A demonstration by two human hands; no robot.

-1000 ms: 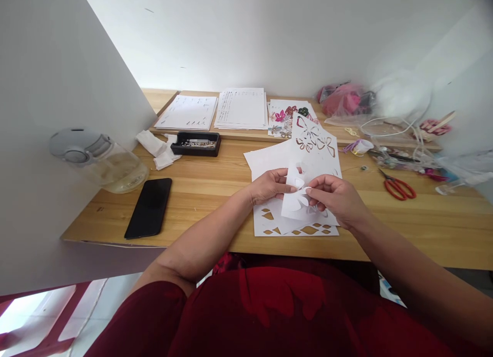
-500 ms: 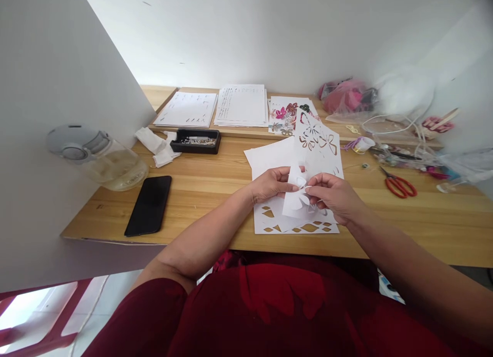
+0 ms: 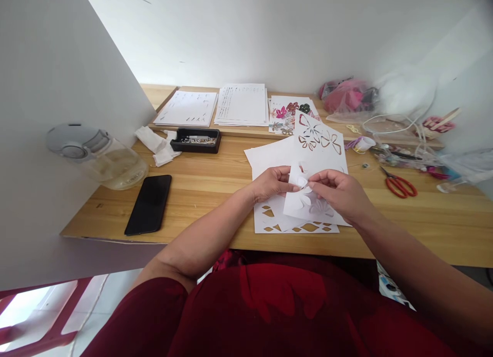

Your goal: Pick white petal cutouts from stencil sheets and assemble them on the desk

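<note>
A white paper sheet with butterfly and flower cutouts [image 3: 323, 164] is raised above the table between my hands. My left hand [image 3: 270, 185] pinches its left edge, thumb on the front and fingers partly behind it. At a small petal-shaped cutout near the sheet's middle, the thumb and fingertips of my right hand [image 3: 335, 190] are pressed together. Whatever is between those fingertips is too small to make out clearly. Beneath lie more white sheets [image 3: 269, 159], one with leaf-shaped holes [image 3: 283, 229] that show the wood.
Left are a phone [image 3: 148, 205], a lidded jug [image 3: 115, 164], tissues [image 3: 157, 147] and a black tray of small pieces [image 3: 195, 141]. Behind lie paper stacks [image 3: 241, 105] and colourful flower ornaments [image 3: 287, 115]. Red-handled scissors [image 3: 400, 186], cords and plastic bags [image 3: 348, 97] are on the right.
The cutout sheet has flattened and its right side has swung outward to the right. My right hand has shifted slightly right; my left hand keeps its pinch.
</note>
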